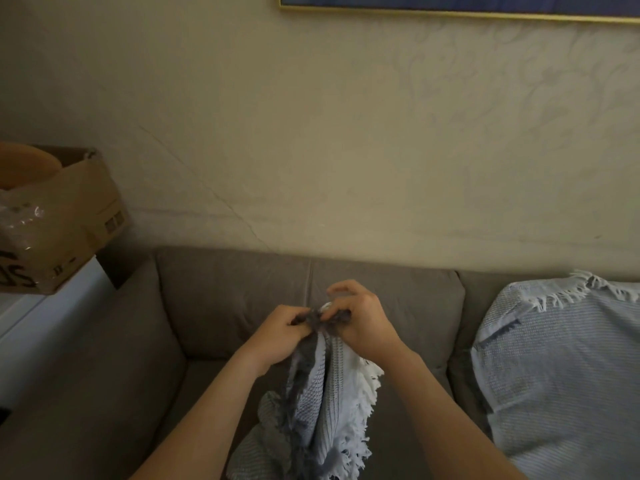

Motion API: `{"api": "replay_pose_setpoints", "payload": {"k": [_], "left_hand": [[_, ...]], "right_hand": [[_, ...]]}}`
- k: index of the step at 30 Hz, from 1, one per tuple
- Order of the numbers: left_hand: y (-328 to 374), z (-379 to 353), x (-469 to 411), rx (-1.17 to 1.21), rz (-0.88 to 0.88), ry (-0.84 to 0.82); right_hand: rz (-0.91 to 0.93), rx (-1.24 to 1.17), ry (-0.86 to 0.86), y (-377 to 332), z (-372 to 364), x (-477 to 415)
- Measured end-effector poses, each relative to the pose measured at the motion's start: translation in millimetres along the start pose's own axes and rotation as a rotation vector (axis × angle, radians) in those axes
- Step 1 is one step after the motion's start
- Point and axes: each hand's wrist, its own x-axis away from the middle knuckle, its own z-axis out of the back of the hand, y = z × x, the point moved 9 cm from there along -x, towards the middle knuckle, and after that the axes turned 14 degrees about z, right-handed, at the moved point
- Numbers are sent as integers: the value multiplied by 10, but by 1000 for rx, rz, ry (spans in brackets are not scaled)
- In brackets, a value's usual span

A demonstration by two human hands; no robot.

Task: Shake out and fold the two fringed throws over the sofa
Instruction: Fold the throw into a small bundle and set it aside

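Both hands are raised in front of the sofa point(225, 299) back, close together and nearly touching, pinching the top edge of one throw point(318, 403). The left hand point(280, 332) is closed on the bunched fabric from the left, fingers curled over the dark fringe at the top. The right hand point(360, 323) grips the same bunch from the right, thumb and lower fingers clamped on it while the forefinger arches up loose above. The gathered edge sits right between the two hands, at their fingertips.

From that pinch the throw hangs straight down between the forearms, crumpled and folded on itself in long vertical pleats. It is pale blue with a waffle-like weave; its left side looks darker and greyer in shadow, and a light fringe runs down its right edge. Its lower part drops out of view at the bottom edge, so whether it rests on the seat cannot be told.

The second throw point(561, 368) lies well apart to the right, spread over the sofa's right back cushion and down onto the seat. It is the same pale blue, with a fringed edge turned over near the top of the cushion. Neither hand touches it.

The sofa is grey-brown and stands against a cream wall point(311, 133). To the left, beyond the armrest, a cardboard box point(69, 220) sits on a white surface. A gilt picture frame point(450, 10) shows at the top edge.
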Motion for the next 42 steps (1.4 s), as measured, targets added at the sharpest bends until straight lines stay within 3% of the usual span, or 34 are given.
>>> {"api": "replay_pose_setpoints", "payload": {"k": [5,9,13,17,21,26,30,33,35,39,42], "left_hand": [[69,-59,61,172,43,-52],[53,-126,122,301,118,-154],[76,-174,173,125,14,-175],[20,-153,55,-70,-52,-42],[5,-168,-10,-188,-91,49],[-124,-59,-48,-207,-37,222],[-411,44,-71,-252,66,363],[-633,107,-61,-197,179,406],[-732,191,-48,-181,233,471],[-684,360,-67,-181,245,554],[-491,643,-12,-171,247,721]], "right_hand": [[9,-63,-163,-101,-110,-40],[-81,-16,-23,29,3,-40],[-111,-28,-37,74,15,-45],[-138,-56,-255,4,-119,-104],[-115,140,-446,67,-240,-190],[-76,248,-526,-39,-249,-268],[47,435,-326,-214,-122,-356],[26,153,-106,-315,113,-425],[-19,86,40,-361,291,-469],[-175,-35,330,-343,557,-502],[-307,-204,499,-314,694,-500]]}}
